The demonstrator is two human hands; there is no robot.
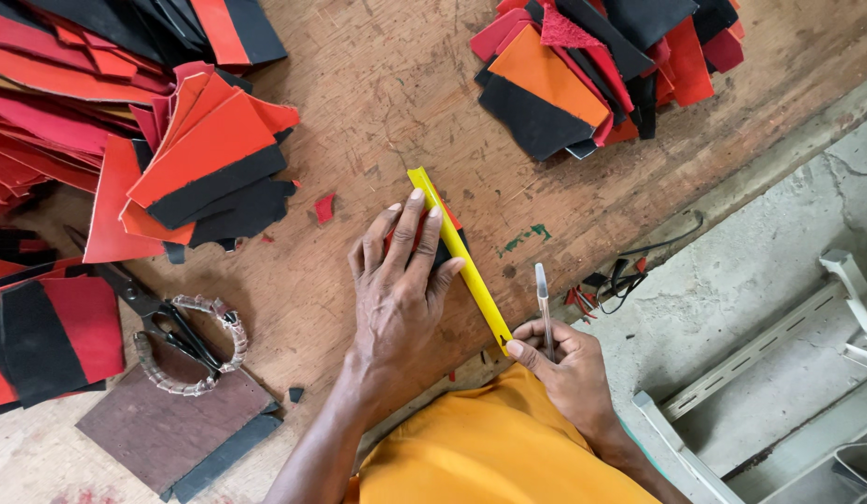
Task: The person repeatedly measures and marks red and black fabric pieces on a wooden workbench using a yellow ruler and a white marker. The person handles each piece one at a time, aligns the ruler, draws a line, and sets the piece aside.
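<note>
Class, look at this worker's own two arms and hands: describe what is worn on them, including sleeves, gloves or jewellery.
Both hands, the left hand and the right hand, are bare: no gloves, and no rings or watch show. Both forearms are uncovered as far as the view reaches, so no sleeves appear. The only clothing visible is an orange-yellow garment on the body.

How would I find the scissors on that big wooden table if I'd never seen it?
Start at the wooden table and look to its left side, below the big heap of red and black pieces. The scissors lie there on bare wood, left of the person's flat left hand. They are the only metal thing among the cloth pieces, with dark blades and handles wrapped in pale cord.
</note>
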